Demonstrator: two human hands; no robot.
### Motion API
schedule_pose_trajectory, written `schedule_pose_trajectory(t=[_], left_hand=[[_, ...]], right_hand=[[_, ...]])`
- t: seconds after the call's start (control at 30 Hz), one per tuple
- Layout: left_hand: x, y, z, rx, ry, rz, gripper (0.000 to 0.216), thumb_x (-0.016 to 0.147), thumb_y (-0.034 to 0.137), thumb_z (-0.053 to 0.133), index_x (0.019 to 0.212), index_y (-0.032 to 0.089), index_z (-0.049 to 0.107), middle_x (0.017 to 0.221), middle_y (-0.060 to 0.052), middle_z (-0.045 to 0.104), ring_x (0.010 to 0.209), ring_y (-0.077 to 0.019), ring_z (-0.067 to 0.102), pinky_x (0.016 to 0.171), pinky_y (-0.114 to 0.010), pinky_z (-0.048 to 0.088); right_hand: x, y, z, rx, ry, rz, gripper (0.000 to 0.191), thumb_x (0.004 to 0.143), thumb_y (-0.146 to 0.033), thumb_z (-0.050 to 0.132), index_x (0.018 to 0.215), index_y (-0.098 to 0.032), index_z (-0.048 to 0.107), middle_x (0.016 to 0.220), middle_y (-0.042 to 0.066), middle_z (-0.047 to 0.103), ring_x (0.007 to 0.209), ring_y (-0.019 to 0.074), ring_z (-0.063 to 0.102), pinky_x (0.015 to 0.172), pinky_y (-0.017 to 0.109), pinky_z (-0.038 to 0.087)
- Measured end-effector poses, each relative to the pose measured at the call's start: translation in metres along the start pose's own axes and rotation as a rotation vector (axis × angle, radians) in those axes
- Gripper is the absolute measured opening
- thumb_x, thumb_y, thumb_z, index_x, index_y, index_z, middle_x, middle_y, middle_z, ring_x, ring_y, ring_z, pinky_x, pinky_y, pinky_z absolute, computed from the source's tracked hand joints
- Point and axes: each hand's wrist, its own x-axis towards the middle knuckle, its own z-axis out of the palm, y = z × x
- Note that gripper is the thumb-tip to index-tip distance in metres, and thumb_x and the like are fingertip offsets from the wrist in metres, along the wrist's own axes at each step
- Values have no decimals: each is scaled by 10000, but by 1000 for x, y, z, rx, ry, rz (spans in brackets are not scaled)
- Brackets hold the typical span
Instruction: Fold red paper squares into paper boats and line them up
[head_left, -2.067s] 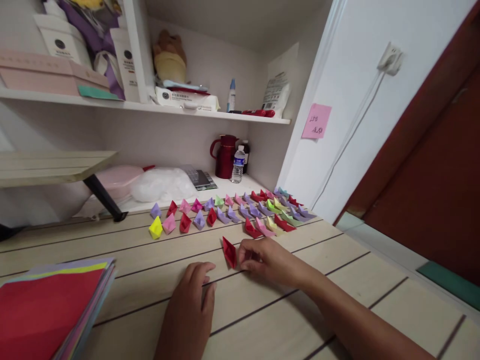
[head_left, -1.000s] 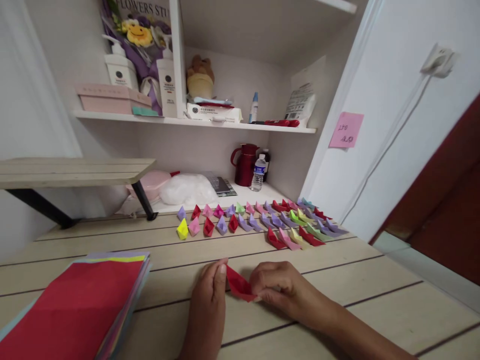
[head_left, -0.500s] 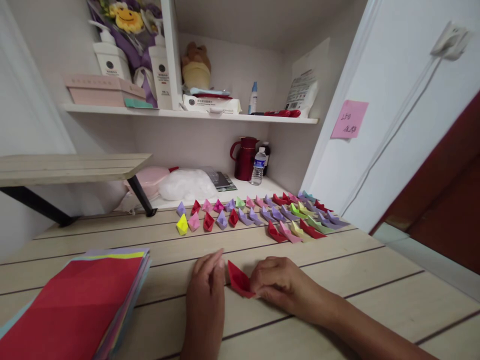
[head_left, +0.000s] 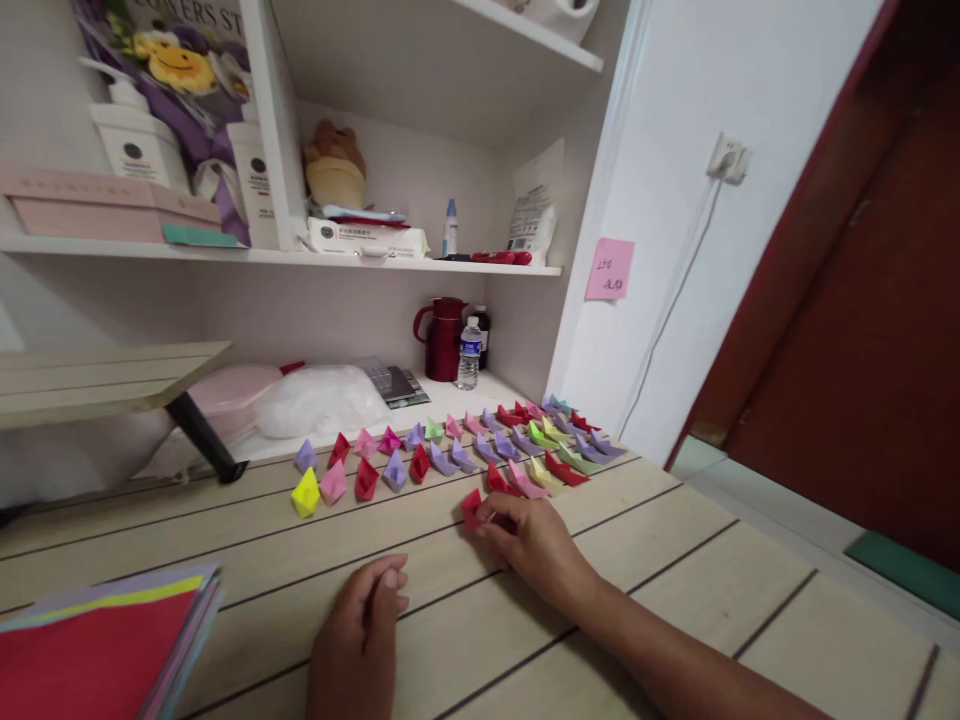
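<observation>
Likely a room in a home: a plush toy [head_left: 335,165] and pump bottles [head_left: 140,142] share a white shelf [head_left: 255,257] above a dark-red jug [head_left: 444,342].

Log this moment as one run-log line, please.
Right hand: pinching red paper boat | Left hand: holding nothing | Other paper boats: in rows on table | Paper stack: left of left hand

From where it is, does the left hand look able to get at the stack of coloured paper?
Probably yes: the left hand appears to hold nothing, the stack of coloured paper lies off to its left, and I see only tabletop between them.
</observation>
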Motion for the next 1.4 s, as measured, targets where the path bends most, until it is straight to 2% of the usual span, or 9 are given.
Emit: schedule_pose_trajectory(t=[0.13,0.37,0.67,0.9,0.97,1.03,1.17,1.3,1.4], left_hand=[[3,-5,-2,11,-37,6,487,761,585,507,966,189,702,916,-76,744,819,-263,705,811,-410,547],[1,-2,-2,28,-46,15,491,769,601,495,950,196,707,817,-54,738,817,-266,702,798,-395,539],[-3,4,-1,25,-33,24,458,771,579,497,917,199,706,763,-46,733,795,-270,701,776,-388,533],[-7,5,6,10,17,25,411,769,554,517,902,213,703,773,-36,732,825,-275,702,787,-386,511],[-8,5,8,10,37,15,389,771,540,518,894,220,700,766,-29,730,827,-274,700,791,-383,501],[-9,6,8,23,31,19,387,768,543,521,889,221,700,760,-28,728,825,-273,692,791,-382,494],[-11,9,8,34,20,31,395,773,549,523,901,219,698,775,-29,726,822,-269,679,800,-385,487],[-10,10,5,67,15,30,407,779,559,517,897,218,704,763,-32,725,828,-269,684,811,-379,501],[-6,5,1,117,-47,31,445,770,589,508,918,220,706,838,-51,747,856,-272,691,828,-383,518]], right_hand=[[6,6,-4,-66,48,53,164,872,-286,567,839,-232,719,714,-7,715,665,167,638,563,230,366],[12,16,-14,-213,86,48,161,826,-247,599,878,-267,749,736,-10,729,687,174,624,602,241,358],[9,8,-14,-326,-43,-141,186,833,-188,599,874,-293,746,839,-26,752,789,163,657,677,237,380],[9,9,-38,-386,50,-16,454,802,-192,634,1233,-334,622,839,6,742,747,205,647,617,255,346],[8,6,-49,-357,76,14,383,866,-250,590,1243,-320,603,814,-1,732,716,191,644,606,250,351],[7,2,-54,-319,80,34,246,924,-288,521,1138,-288,643,758,-9,718,670,171,639,587,244,351],[4,-4,-42,-267,40,60,147,931,-348,532,919,-245,637,695,-19,701,661,164,639,557,241,324],[-1,-2,-15,-255,3,100,320,813,-459,691,994,-229,562,775,-7,720,702,188,646,557,248,303],[-3,2,-3,-264,-6,145,401,788,-428,721,1063,-217,521,776,-2,723,691,195,642,556,251,283]])
